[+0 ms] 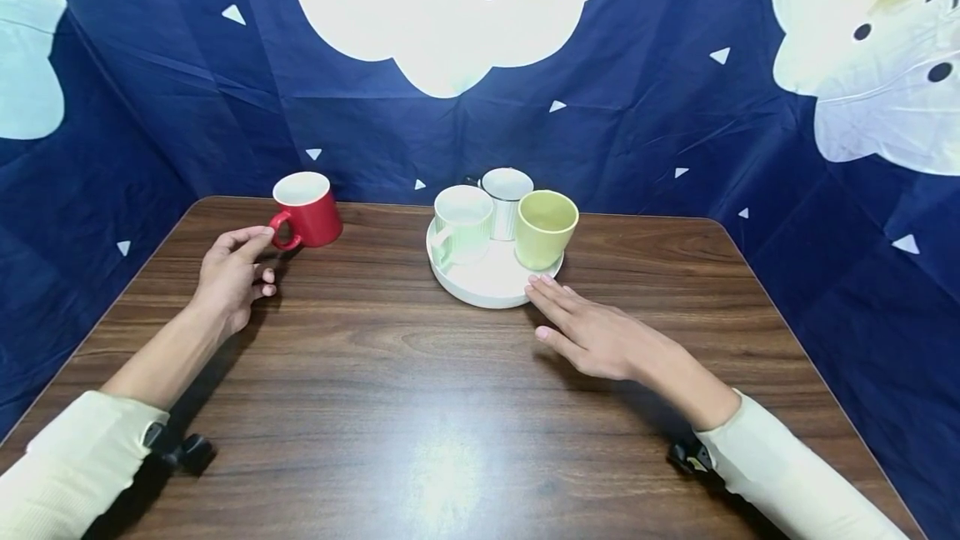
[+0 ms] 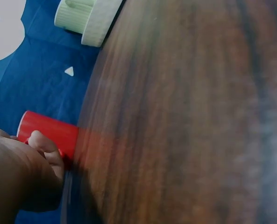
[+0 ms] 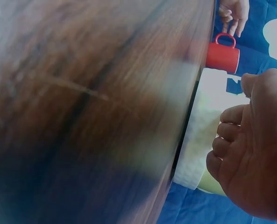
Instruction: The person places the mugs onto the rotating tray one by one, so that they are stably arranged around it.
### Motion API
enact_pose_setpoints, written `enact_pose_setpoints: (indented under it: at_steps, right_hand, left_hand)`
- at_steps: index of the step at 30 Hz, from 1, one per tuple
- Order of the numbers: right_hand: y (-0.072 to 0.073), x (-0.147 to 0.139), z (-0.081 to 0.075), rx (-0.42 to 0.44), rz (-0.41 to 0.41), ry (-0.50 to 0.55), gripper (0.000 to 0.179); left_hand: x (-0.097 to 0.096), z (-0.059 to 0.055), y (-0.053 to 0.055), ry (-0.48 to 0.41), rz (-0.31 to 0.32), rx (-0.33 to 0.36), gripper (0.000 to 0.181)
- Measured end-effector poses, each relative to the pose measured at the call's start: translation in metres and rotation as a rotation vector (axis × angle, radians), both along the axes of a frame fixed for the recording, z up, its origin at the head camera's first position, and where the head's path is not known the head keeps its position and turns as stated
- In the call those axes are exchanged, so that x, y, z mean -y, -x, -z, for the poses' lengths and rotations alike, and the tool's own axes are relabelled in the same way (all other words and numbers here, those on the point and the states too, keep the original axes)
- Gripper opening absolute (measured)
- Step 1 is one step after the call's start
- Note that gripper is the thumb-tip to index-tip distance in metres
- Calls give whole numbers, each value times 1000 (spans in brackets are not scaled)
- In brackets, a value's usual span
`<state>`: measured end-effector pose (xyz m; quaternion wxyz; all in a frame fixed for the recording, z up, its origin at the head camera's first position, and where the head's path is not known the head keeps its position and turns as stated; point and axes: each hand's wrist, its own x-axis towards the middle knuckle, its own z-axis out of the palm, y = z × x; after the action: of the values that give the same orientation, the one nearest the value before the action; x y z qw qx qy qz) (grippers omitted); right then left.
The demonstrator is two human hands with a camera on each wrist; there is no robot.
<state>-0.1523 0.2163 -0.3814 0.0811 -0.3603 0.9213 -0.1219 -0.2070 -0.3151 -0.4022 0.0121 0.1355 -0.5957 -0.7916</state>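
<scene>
A red mug (image 1: 318, 219) with a white inside stands on the table at the back left, its handle turned toward my left hand (image 1: 234, 267). The left thumb and forefinger meet at that handle in a pinch, while the other fingers curl loosely below. A round white tray (image 1: 480, 294) sits at the back middle. On it are a pale green ribbed mug (image 1: 468, 232), a white mug (image 1: 504, 190) with a dark rim, and a yellow-green cup (image 1: 543, 240). My right hand (image 1: 600, 336) has its fingers extended, with fingertips right at the tray's front right rim.
The wood-grain table (image 1: 360, 407) reaches back to a dark blue cloth backdrop (image 1: 622, 157) printed with white clouds and small triangles. Cloth also hangs along both sides. Each wrist wears a small black camera, seen near the sleeves (image 1: 97, 457).
</scene>
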Motion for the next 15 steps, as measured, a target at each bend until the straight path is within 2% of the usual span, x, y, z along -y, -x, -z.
enact_pose_setpoints:
  at_steps: [7, 15]
  right_hand:
    - [1, -3, -1, -4, 17, -3, 70]
    - [4, -8, -1, -3, 38, -5, 71]
  left_hand:
    - [8, 1, 5, -8, 75, 34, 19]
    - [13, 3, 9, 3, 150, 39, 19]
